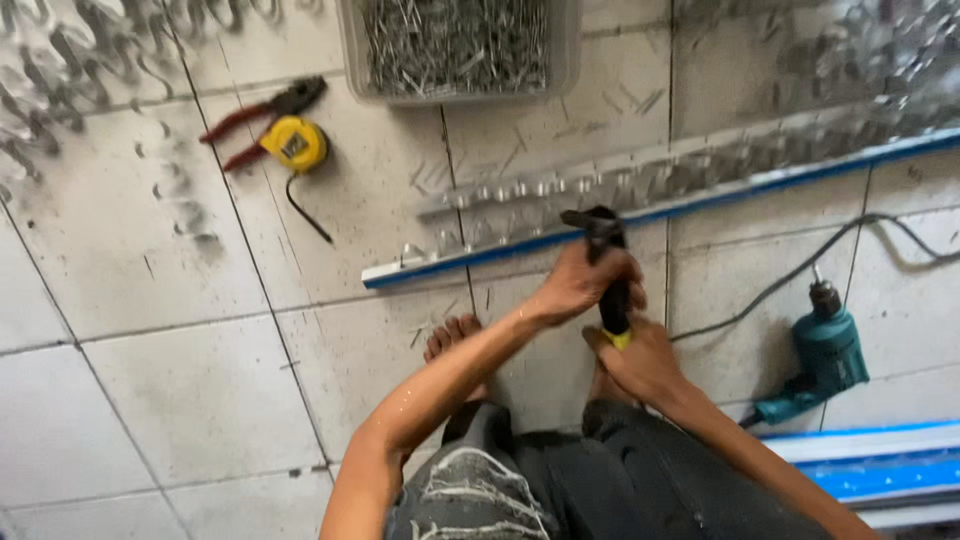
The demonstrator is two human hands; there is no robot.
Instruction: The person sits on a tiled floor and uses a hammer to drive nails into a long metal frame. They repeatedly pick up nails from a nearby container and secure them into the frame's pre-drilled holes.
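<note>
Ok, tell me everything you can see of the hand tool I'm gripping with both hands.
The hand riveter is black with a dark metal head and a yellow tip on one handle end. It stands roughly upright, head pressed to the long metal strip with the blue edge on the tiled floor. The left hand wraps its upper handles; the right hand grips the lower end. Its finer parts are blurred.
</note>
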